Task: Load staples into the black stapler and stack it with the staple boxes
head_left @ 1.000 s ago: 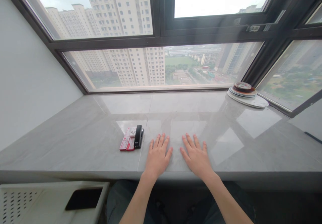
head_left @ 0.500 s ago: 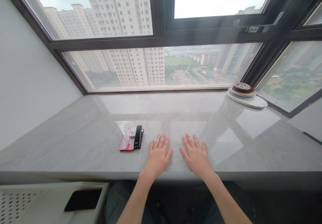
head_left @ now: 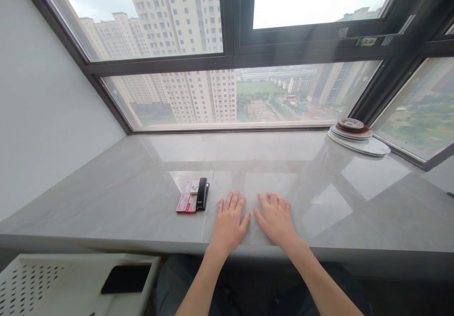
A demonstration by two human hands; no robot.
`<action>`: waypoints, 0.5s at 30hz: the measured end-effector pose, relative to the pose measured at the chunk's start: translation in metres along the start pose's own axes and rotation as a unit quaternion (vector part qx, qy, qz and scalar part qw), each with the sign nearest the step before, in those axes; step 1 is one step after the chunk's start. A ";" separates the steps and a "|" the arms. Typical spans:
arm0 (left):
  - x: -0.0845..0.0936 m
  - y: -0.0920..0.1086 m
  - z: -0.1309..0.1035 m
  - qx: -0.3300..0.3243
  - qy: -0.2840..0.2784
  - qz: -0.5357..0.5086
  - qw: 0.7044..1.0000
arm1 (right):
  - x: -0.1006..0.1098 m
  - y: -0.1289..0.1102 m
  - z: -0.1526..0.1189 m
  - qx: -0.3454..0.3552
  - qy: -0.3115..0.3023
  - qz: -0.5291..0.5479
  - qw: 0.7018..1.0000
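Note:
My left hand (head_left: 230, 223) lies palm down near the front edge of the grey marble-like sill (head_left: 135, 197), fingers outstretched and holding nothing. Beside it, my right hand (head_left: 275, 217) also rests on the surface, thumb apart and the other fingers slightly bent, with nothing in it. A gap separates the two hands. To the left of my left hand, not touched by it, a black stapler (head_left: 202, 194) stands lengthwise. Against the stapler's left side are several small red and white boxes (head_left: 183, 203), probably of staples, though the print is too small to read.
A stack of plates (head_left: 351, 129) sits at the back right corner by the dark window frame (head_left: 166, 65). Below the sill at lower left is a white perforated cart (head_left: 85, 271) with a black phone-like rectangle (head_left: 126, 279) on it.
The view has shifted a little, so the scene sits further right. My right hand has come slightly nearer my left, its fingers a bit more bent. The stapler and boxes stay put.

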State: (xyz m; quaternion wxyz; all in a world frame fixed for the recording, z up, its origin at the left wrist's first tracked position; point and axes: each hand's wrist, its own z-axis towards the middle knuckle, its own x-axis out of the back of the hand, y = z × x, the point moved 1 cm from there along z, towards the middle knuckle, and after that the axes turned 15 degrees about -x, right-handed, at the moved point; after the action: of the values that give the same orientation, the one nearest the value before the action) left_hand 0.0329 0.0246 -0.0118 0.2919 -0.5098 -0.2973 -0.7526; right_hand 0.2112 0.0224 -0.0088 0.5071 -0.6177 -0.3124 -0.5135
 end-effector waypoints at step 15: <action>-0.022 -0.014 -0.012 -0.065 0.004 -0.012 0.998 | -0.023 -0.208 0.039 0.191 -0.091 0.160 0.964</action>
State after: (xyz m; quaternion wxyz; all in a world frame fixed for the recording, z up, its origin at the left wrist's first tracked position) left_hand 0.0218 0.0277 -0.0379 0.2501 -0.5211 -0.2534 -0.7757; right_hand 0.0288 0.1231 0.0346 0.6608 -0.5954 -0.3463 -0.2984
